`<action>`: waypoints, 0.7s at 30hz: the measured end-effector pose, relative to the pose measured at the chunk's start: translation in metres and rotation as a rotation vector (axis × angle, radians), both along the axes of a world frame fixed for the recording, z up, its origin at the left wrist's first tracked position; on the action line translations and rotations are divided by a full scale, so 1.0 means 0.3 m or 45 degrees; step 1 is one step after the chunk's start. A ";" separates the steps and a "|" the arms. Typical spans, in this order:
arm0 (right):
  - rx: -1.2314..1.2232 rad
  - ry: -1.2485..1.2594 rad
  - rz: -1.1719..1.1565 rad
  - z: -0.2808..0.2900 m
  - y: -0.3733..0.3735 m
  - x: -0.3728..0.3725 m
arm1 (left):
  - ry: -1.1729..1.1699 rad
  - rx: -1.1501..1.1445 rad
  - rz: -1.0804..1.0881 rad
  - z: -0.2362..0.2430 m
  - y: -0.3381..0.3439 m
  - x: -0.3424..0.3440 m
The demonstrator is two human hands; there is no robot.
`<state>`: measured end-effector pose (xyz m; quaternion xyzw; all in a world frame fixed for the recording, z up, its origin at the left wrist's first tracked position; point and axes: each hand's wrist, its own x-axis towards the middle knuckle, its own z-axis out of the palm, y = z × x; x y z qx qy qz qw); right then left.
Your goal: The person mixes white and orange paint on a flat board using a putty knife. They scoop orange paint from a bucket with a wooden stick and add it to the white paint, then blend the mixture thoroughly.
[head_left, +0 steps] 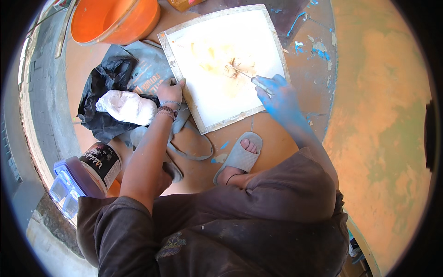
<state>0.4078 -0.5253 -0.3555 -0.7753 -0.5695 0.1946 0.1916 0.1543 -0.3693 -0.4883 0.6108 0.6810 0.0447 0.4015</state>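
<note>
A square white panel [217,44] in a pale, worn frame lies tilted before me, with an orange-brown smudge [233,69] near its middle. My left hand [170,92] has its fingers closed on the frame's left edge. My right hand [272,92], stained blue, holds a thin tool [247,75] by its handle, its tip in the smudge. Left of the panel lie a crumpled black plastic bag [99,74], a white plastic bag [127,107] of pale material and a grey printed bag [147,69].
An orange basin [104,23] stands at the upper left. A black-labelled tub [99,164] and a clear blue-lidded container [69,187] sit at the lower left. My sandalled foot [237,157] is below the panel. An orange, green-mottled surface [378,138] fills the right side.
</note>
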 end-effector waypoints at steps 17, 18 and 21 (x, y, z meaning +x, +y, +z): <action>-0.503 0.986 -0.750 -0.198 -0.003 0.547 | 0.014 -0.061 0.008 -0.029 0.001 -0.002; -0.490 1.008 -0.681 -0.201 0.019 0.516 | 0.002 -0.058 0.019 -0.038 0.003 -0.006; -0.476 1.006 -0.528 -0.202 0.086 0.385 | -0.008 -0.054 0.022 -0.057 0.002 -0.013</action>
